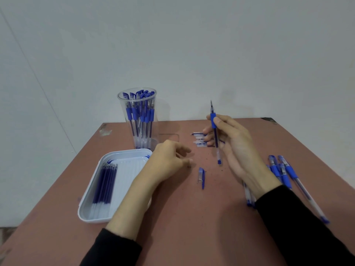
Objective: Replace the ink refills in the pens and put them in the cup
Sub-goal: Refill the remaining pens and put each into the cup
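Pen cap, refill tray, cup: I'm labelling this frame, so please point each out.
pen cap (201, 177), head view, on its clear middle.
refill tray (92, 218), head view, on its near wall.
cup (123, 104), head view, on its clear upper left wall.

Stretched both forearms forward, black sleeves (119, 248) ending short of the wrists. Held the left hand (169, 159) low, palm down, its fingers (183, 149) loosely curled and gripping nothing. Held the right hand (233, 144) higher and further out, palm turned leftward, thumb and fingers pinching a pen (212, 118) nearly upright, tip up.
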{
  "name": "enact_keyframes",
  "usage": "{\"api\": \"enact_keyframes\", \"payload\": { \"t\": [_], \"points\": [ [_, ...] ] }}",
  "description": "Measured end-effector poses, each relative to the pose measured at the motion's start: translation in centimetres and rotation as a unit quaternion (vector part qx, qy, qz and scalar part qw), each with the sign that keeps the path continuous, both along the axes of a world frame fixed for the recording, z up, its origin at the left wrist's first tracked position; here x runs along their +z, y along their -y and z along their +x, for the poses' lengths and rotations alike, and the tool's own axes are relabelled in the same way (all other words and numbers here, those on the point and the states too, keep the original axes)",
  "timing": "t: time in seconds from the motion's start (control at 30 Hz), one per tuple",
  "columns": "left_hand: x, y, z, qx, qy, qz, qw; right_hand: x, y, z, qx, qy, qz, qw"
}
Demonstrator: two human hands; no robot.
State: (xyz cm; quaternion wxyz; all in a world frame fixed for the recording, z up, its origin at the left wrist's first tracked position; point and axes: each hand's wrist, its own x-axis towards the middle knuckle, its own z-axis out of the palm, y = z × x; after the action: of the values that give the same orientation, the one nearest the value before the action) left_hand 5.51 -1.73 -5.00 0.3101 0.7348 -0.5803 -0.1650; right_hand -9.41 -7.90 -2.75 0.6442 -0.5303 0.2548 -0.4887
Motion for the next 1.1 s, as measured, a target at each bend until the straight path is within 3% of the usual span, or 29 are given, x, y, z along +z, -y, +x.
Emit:
{"api": "enact_keyframes", "payload": {
  "t": [0.23,0.4,0.43,0.5,0.6,0.7,0.77,0.97,1.1],
  "points": [
    [-0.1,-0.2,-0.5,-0.031,0.043,0.024,0.998,-0.2,0.0,0.0,0.003,-0.019,-0.007,1.000],
    [-0.2,0.0,-0.4,-0.037,0.035,-0.011,0.999,-0.3,0.1,0.1,0.003,-0.024,-0.007,1.000],
    [-0.1,0.1,-0.4,-0.026,0.003,-0.036,0.999,-0.4,0.1,0.1,0.000,-0.029,-0.011,1.000],
    [0.3,0.2,-0.5,-0.007,-0.146,-0.098,0.984,-0.4,0.1,0.1,-0.008,-0.050,-0.023,0.998],
    [1.1,-0.1,-0.6,-0.001,-0.372,-0.163,0.914,-0.6,0.0,0.3,-0.016,-0.088,-0.051,0.995],
    [1.6,-0.3,-0.5,0.004,-0.510,-0.193,0.838,-0.7,-0.2,0.4,-0.012,-0.129,-0.079,0.988],
    [1.8,-0.3,-0.3,0.003,-0.549,-0.200,0.812,-0.8,-0.3,0.5,-0.010,-0.158,-0.099,0.982],
    [2.0,-0.4,-0.1,-0.004,-0.589,-0.209,0.781,-1.1,-0.2,0.5,-0.014,-0.205,-0.111,0.972],
    [1.9,-0.4,-0.1,-0.006,-0.577,-0.207,0.790,-1.3,-0.1,0.5,-0.020,-0.221,-0.128,0.967]
  ]
}}
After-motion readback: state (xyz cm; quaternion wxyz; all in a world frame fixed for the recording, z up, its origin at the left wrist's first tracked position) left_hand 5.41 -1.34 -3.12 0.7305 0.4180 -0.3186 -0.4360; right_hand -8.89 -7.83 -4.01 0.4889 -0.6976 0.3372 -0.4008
